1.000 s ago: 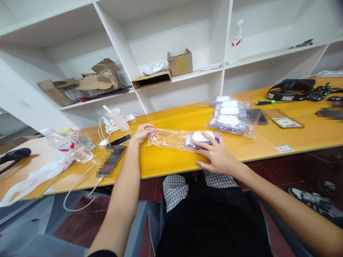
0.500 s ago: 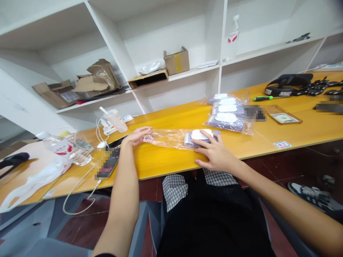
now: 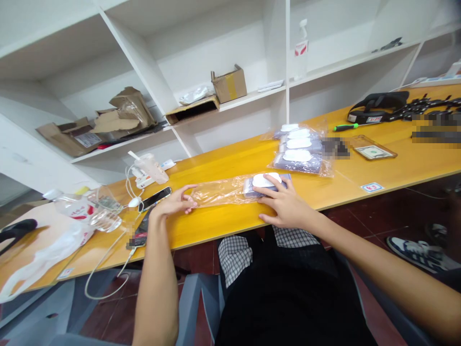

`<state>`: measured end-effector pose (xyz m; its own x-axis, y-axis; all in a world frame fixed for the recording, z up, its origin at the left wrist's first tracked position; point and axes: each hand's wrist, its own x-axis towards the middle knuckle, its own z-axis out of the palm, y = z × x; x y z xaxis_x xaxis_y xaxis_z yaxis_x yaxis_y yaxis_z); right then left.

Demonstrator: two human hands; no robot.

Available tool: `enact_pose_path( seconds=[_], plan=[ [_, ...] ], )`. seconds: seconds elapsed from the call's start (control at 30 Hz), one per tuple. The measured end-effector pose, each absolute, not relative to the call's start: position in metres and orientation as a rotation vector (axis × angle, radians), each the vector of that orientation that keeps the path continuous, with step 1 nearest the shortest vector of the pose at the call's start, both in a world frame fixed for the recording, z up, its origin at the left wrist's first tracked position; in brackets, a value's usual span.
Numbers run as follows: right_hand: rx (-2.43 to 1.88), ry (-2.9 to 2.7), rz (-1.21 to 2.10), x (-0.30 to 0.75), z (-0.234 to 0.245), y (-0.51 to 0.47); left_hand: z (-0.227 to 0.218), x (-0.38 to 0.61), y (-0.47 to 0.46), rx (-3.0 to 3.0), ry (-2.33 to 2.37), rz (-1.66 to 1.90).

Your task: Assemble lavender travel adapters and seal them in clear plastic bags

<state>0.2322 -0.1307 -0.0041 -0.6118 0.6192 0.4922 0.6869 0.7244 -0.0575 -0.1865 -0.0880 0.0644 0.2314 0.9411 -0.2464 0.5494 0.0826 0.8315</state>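
Observation:
A long clear plastic bag [image 3: 219, 191] lies flat on the yellow table [image 3: 230, 158], with a grey packet bearing a white oval lid [image 3: 264, 181] inside its right end. My right hand [image 3: 286, 204] rests flat on that packet, fingers stretched out over it. My left hand [image 3: 176, 202] lies at the bag's left open end, fingertips touching the plastic edge, fingers loosely apart. A stack of several similar packets in plastic [image 3: 298, 149] sits farther back to the right.
A phone [image 3: 155, 198], a charger with white cables [image 3: 139, 180], a plastic cup [image 3: 153, 166], a crumpled bottle [image 3: 84, 211] and a white bag [image 3: 39, 254] lie at left. A green screwdriver [image 3: 345, 127], a banknote tray [image 3: 372, 152] and black gear [image 3: 382, 105] lie at right. Shelves hold cardboard boxes [image 3: 228, 84].
My left hand slid leftward and a little toward me along the bag's open end, flattening out. My right hand stays on the packet. The view shifted slightly.

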Motion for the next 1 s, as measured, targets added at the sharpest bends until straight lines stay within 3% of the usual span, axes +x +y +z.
enact_pose_path(
  seconds=[0.17, 0.37, 0.5, 0.6, 0.73, 1.0],
  plan=[
    [-0.991, -2.428, -0.193, 0.231, -0.006, -0.13, 0.066, -0.213, -0.096, 1.678, 1.539, 0.585],
    [-0.886, -2.387, -0.158, 0.231, -0.006, -0.13, 0.078, -0.164, -0.099, 2.198, 1.749, 1.009],
    [-0.795, -2.158, -0.063, 0.239, -0.006, -0.127, 0.069, -0.091, -0.102, 2.517, 1.478, 0.777],
    [-1.034, -1.85, -0.082, 0.246, -0.009, -0.118, 0.055, -0.06, -0.102, 2.532, 1.414, 0.606],
    [-1.389, -1.893, -0.014, 0.253, -0.013, -0.11, 0.041, -0.048, -0.097, 2.528, 1.391, 0.731],
    [-1.31, -2.189, 0.04, 0.257, -0.014, -0.11, 0.037, -0.044, -0.091, 2.478, 1.348, 0.849]
  ],
)
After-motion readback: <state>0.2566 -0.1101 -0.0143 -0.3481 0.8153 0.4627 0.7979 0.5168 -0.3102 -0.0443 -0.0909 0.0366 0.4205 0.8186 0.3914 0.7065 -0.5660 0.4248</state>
